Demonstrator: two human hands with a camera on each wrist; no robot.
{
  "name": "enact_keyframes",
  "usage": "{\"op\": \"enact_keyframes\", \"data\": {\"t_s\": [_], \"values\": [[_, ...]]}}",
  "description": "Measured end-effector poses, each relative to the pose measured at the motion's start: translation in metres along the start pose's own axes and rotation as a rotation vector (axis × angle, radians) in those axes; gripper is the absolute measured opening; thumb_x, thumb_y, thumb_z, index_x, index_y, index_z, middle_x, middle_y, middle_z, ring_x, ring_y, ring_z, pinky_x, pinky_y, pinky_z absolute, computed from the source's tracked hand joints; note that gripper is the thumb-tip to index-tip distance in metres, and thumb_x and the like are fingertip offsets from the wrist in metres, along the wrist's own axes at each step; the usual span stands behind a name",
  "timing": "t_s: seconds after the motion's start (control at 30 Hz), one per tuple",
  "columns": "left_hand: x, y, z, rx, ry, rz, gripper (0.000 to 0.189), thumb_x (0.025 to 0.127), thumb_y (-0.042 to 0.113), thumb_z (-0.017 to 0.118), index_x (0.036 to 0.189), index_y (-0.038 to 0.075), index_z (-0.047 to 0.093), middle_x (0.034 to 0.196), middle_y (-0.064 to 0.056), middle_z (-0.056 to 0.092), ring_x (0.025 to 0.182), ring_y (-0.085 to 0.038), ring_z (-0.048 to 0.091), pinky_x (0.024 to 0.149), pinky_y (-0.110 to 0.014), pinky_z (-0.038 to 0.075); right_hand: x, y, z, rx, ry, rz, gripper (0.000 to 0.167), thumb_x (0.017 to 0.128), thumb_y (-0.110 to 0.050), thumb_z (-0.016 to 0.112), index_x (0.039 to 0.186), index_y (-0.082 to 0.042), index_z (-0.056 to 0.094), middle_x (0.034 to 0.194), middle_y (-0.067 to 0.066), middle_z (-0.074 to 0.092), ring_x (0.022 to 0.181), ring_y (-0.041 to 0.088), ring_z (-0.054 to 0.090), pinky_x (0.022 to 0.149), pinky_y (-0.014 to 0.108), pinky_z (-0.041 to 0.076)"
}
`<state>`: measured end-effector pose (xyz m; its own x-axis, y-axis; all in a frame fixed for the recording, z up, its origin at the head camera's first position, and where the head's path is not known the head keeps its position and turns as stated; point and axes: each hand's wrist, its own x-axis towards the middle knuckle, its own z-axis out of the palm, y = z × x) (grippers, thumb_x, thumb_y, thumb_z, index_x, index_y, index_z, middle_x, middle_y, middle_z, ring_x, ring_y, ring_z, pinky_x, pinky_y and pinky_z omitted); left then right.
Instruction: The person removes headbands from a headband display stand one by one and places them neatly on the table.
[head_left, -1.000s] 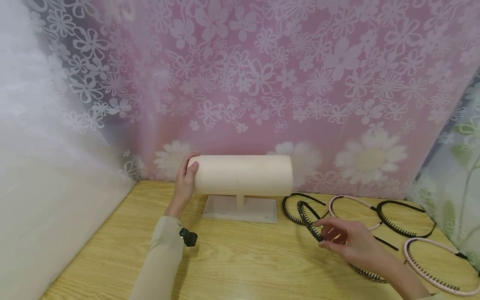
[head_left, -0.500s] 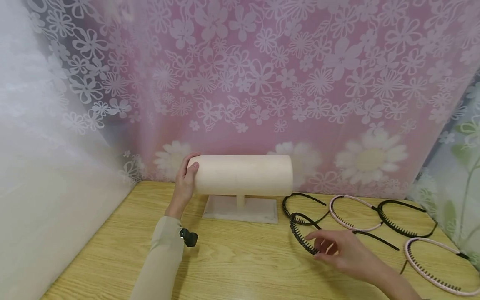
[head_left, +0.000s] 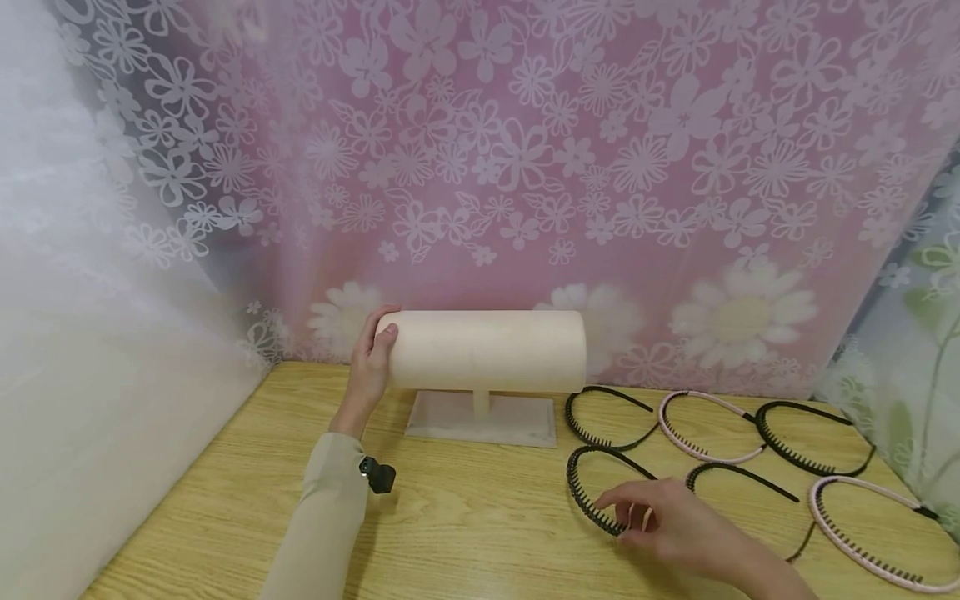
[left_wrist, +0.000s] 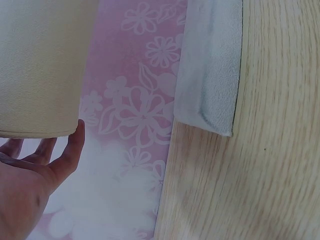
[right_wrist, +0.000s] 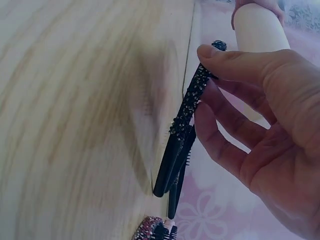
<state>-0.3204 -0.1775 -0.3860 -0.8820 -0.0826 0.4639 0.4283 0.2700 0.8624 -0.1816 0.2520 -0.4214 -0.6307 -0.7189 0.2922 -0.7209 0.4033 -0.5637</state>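
A cream padded roll on a display stand (head_left: 487, 350) rises from a pale flat base (head_left: 517, 421). My left hand (head_left: 367, 367) holds the roll's left end, thumb at the front; in the left wrist view its fingers curl round the roll's rim. Toward the front right, my right hand (head_left: 667, 521) pinches a black toothed headband (head_left: 577, 487) between thumb and fingers. Dark sparkling stones cover part of this headband, as the right wrist view shows. It lies low over the table, its near part covered by the hand in the head view.
More headbands lie on the wooden table (head_left: 450, 517) to the right: several black ones, such as one black headband (head_left: 795, 462), and a pink headband (head_left: 832, 533) near the right edge. A pink flowered curtain (head_left: 480, 167) hangs behind.
My right hand has moved left and toward me, lowering the black headband from a tilted position to nearly flat. My left hand and the stand have stayed put.
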Motion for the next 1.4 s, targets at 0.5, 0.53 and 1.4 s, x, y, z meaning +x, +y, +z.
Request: {"op": "enact_keyframes", "data": {"t_s": [0.5,0.53,1.4], "values": [[0.0010,0.0004,0.0007,-0.006,-0.002,0.003,0.047,0.108,0.043,0.042,0.148,0.021,0.049,0.142,-0.011,0.052,0.101,-0.033,0.057,0.073,-0.040,0.053,0.0030,0.0010,0.0061,-0.031,-0.097,0.114,0.032,0.083,-0.006,0.081,0.114,-0.009,0.073,0.085,-0.012,0.067,0.072,-0.009,0.058,0.060,0.020,0.052],[0.0010,0.0004,0.0008,-0.005,-0.001,0.002,0.046,0.108,0.043,0.042,0.148,0.022,0.049,0.141,-0.011,0.052,0.101,-0.033,0.057,0.073,-0.040,0.053,0.0027,0.0014,0.0065,-0.036,-0.100,0.116,0.032,0.083,-0.006,0.081,0.114,-0.009,0.073,0.085,-0.012,0.067,0.072,-0.009,0.057,0.060,0.020,0.052],[-0.0009,0.0038,-0.0026,0.035,-0.006,-0.012,0.048,0.107,0.044,0.043,0.152,0.030,0.047,0.146,-0.011,0.052,0.106,-0.035,0.060,0.076,-0.042,0.055,-0.0003,-0.0001,0.0063,-0.071,-0.028,0.105,0.025,0.089,-0.015,0.079,0.113,-0.012,0.074,0.092,-0.006,0.075,0.080,-0.005,0.063,0.063,0.022,0.054]]}}
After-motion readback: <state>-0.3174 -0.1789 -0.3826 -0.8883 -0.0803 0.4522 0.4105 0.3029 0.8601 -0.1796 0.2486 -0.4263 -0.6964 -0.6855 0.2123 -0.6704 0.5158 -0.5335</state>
